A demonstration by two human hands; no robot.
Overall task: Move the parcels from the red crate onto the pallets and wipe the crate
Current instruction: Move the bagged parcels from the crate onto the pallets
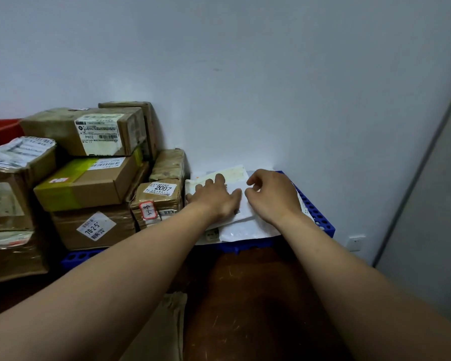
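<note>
A white soft mailer parcel (241,212) lies on other flat white parcels (248,230) on the blue plastic pallet (320,217) in the wall corner. My left hand (215,198) lies flat on the mailer with its fingers spread. My right hand (271,195) hovers over the mailer's right part with fingers loosely curled, holding nothing that I can see. A corner of the red crate (0,130) shows at the far left behind the stacked boxes.
Several taped cardboard boxes (89,178) are stacked on the pallet to the left, one labelled 2007 (162,190) right beside the mailers. A white wall rises behind, with a socket (356,242) low on the right. Dark brown floor (245,295) lies in front.
</note>
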